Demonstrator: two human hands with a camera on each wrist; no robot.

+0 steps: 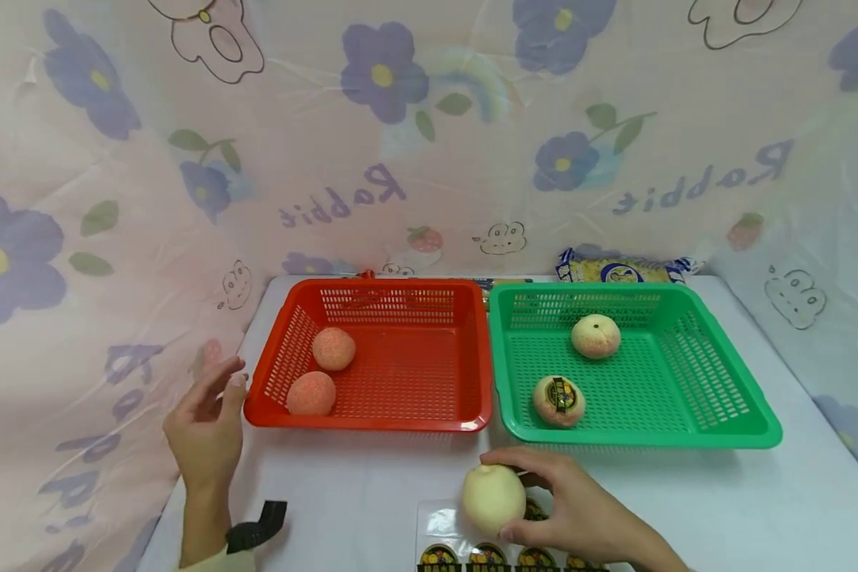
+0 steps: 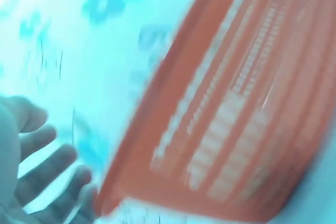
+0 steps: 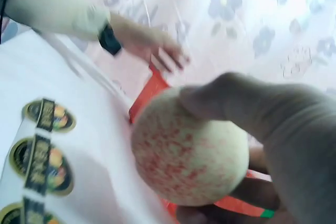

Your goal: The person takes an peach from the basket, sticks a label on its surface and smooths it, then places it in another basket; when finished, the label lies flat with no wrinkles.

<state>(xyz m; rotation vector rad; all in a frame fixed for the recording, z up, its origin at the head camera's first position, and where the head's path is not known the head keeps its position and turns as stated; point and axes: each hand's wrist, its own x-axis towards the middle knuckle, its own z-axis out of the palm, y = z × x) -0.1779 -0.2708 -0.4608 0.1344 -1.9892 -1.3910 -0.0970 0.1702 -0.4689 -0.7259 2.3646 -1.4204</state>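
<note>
My right hand (image 1: 572,508) holds a pale yellow peach (image 1: 494,500) between thumb and fingers, over a clear sheet of round fruit stickers (image 1: 439,558). Red speckles cover one side of this peach (image 3: 184,150) in the right wrist view. My left hand (image 1: 207,433), holding nothing, hovers beside the left rim of the red basket (image 1: 400,423), its fingers loosely bent. Two pinkish peaches, one behind (image 1: 334,349) and one nearer (image 1: 311,394), lie in that basket. The green basket (image 1: 636,436) contains a plain peach (image 1: 596,336) and a peach with a sticker (image 1: 559,401).
Side by side, the two baskets stand on a white-covered table (image 1: 357,492). Behind the green one lies a blue and yellow packet (image 1: 618,268). Patterned cloth (image 1: 457,159) hangs at the back and sides. The left wrist view is blurred.
</note>
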